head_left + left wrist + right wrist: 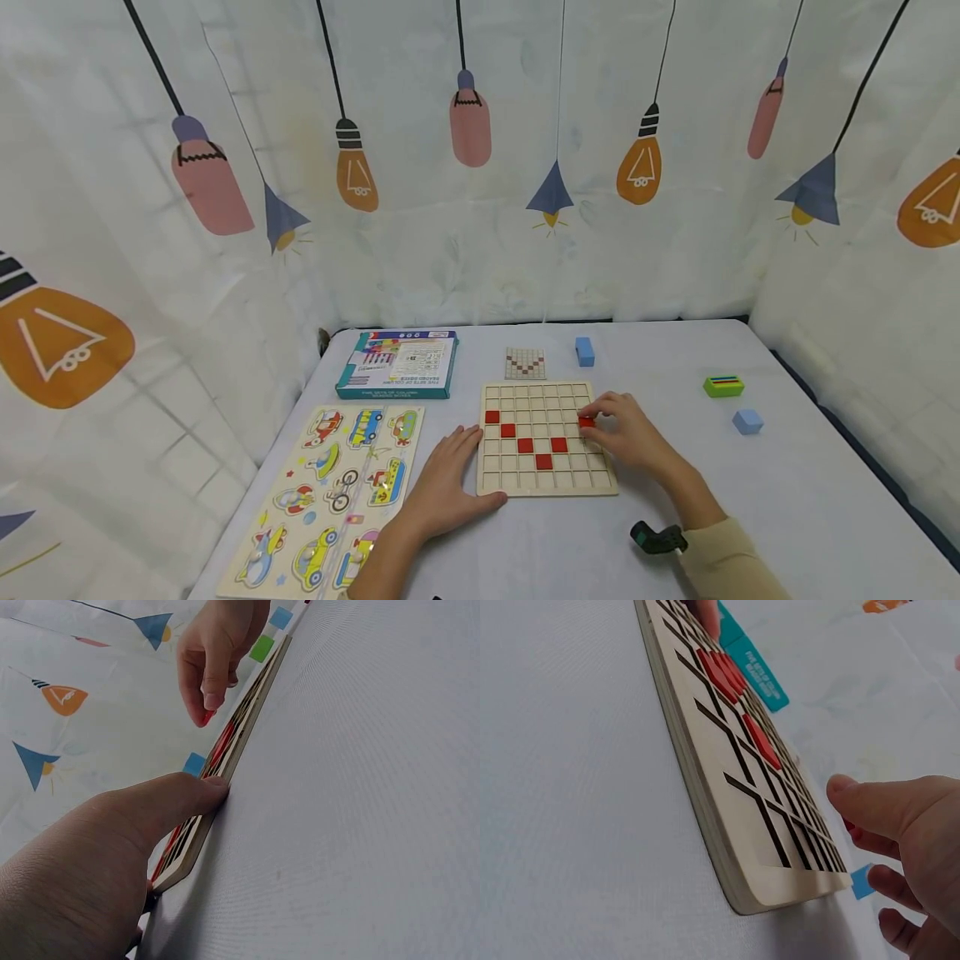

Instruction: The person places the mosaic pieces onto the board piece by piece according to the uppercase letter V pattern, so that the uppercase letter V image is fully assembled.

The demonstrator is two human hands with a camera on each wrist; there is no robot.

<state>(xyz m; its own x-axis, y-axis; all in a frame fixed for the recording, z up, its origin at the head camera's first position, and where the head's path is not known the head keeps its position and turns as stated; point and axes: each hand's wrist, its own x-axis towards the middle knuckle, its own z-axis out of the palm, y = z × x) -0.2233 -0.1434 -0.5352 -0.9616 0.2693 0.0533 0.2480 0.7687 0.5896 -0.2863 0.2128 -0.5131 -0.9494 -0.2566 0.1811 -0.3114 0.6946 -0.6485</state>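
Observation:
A light wooden grid board (pixel 547 485) lies flat on the table, with several red square tiles (pixel 543 462) in its cells. At its front left corner my left hand (pixel 450 487) steadies it, fingers extended along the left side; in the left wrist view the thumb (pixel 202 793) presses the front edge. Over the right part of the board, my right hand (pixel 626 429) pinches another red tile (pixel 586 422) between thumb and fingers. That held tile is mostly hidden by the thumb in the right wrist view. Behind the board lies a small card (pixel 525 363) showing a red V-like grid pattern.
A vehicle puzzle board (pixel 307 521) lies at the left, with a teal-edged box (pixel 397 364) behind it. One blue block (pixel 584 352) stands beyond the grid board. A green block (pixel 723 386) and another blue block (pixel 747 422) lie to the right on the white tablecloth (pixel 795 517).

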